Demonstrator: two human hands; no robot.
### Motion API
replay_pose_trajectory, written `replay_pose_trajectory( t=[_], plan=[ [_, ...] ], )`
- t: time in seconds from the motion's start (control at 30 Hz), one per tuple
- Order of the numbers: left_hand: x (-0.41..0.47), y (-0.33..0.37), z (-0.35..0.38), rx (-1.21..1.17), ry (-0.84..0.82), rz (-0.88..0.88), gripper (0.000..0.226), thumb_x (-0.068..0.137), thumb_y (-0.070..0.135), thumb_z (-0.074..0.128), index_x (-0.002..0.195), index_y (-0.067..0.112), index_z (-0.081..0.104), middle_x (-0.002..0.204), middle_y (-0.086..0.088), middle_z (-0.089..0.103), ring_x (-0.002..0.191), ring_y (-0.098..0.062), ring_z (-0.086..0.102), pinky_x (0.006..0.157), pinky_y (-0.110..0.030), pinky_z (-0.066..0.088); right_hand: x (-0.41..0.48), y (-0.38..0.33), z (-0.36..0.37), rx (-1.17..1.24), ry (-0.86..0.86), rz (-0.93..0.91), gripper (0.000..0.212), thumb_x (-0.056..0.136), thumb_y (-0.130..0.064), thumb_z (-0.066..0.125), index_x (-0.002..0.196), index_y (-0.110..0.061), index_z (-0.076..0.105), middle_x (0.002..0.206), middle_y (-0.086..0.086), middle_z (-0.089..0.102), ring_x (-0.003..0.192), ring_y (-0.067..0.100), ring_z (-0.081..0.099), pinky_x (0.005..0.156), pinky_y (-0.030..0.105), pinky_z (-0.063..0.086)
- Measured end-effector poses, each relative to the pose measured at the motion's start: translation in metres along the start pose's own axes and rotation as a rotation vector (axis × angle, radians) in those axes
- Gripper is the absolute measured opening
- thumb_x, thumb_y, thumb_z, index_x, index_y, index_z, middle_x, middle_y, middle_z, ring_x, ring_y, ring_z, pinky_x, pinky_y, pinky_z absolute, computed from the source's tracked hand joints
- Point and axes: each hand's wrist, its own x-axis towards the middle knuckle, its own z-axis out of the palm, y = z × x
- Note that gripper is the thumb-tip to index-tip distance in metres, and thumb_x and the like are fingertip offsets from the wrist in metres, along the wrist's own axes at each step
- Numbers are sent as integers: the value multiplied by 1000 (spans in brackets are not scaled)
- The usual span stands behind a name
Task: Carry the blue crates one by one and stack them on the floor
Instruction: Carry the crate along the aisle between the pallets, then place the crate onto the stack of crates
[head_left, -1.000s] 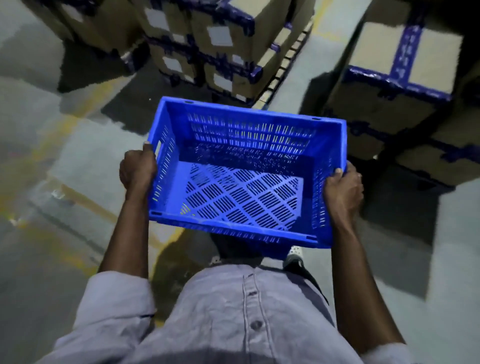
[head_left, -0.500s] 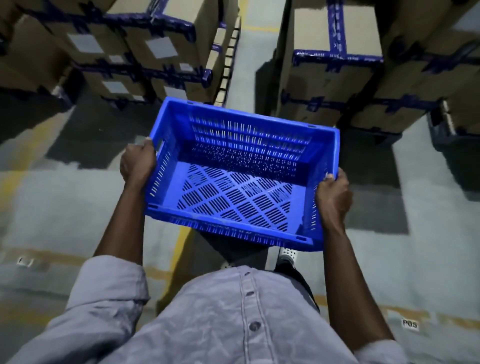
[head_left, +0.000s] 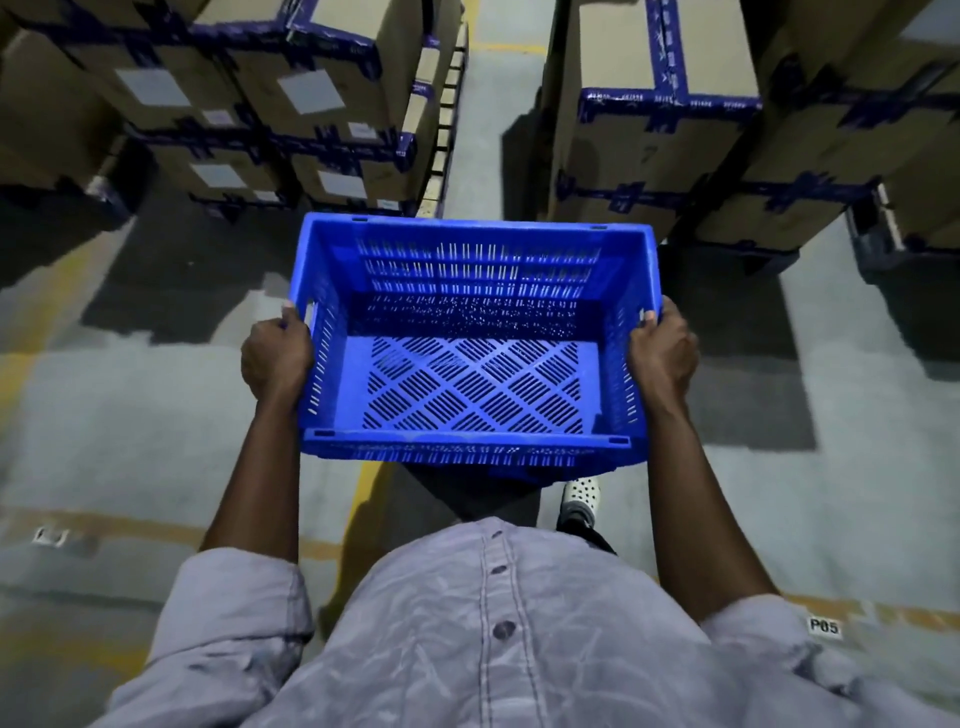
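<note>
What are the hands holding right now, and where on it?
The blue crate: left hand grips its left side wall, right hand its right side wall, near the rim.

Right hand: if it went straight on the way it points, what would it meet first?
Probably the stack of taped cardboard boxes ahead on the right. The right hand, gripping the blue crate, points toward it, with only floor showing between. Depth is hard to judge.
</note>
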Motion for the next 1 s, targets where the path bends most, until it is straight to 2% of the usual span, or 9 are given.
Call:
replay_pose_trajectory(
  t=[0.1,0.3,0.4,0.47,0.6,0.73,0.9,1.0],
  plan=[
    [1,-4,2,5,21,0,83,110,74,31,118,9,81,120,-19,81,107,-44,76,101,-57,61,6,-5,3,-25,4,-23,30,112,-30,47,136,-23,63,113,10,75,103,33,72,78,37,46],
    [-4,-9,8,20,103,41,76,115,67,34,123,6,79,122,-19,80,108,-43,76,99,-53,61,3,-2,0,-36,24,-64,29,113,-30,48,137,-23,63,117,10,75,104,32,72,78,36,44],
    [-3,-13,6,4,97,19,74,117,64,36,126,5,78,125,-20,79,110,-42,76,94,-48,56,3,1,2,-23,49,-92,31,112,-32,48,138,-25,63,116,10,76,103,33,73,80,38,50],
    [-3,-13,6,-20,82,18,72,118,63,37,125,4,77,124,-20,79,109,-41,77,93,-48,57,11,-3,4,-51,51,-99,31,111,-31,49,138,-26,64,117,13,76,105,37,72,80,37,47],
    [-13,-11,11,-4,74,6,72,119,59,34,125,1,77,128,-23,78,118,-47,72,101,-53,55,37,-16,11,-156,29,-113,34,105,-31,49,135,-21,61,114,19,75,104,45,71,83,47,54],
    [-22,-11,14,29,113,16,72,120,55,31,132,0,76,133,-27,76,123,-51,69,104,-56,53,49,-21,17,-205,20,-120,39,101,-36,48,136,-23,57,112,17,73,100,44,71,85,53,59],
    [-9,-2,8,91,114,46,70,120,53,31,138,0,73,138,-28,73,128,-50,68,107,-55,53,37,-16,22,-178,37,-110,30,104,-32,49,131,-23,56,110,17,73,98,44,71,79,47,55],
    [2,11,6,120,95,77,68,119,52,32,140,2,71,141,-28,72,130,-50,67,109,-56,51,29,-14,19,-152,38,-98,29,104,-28,52,132,-23,57,114,17,74,101,45,72,80,49,57]
  ],
)
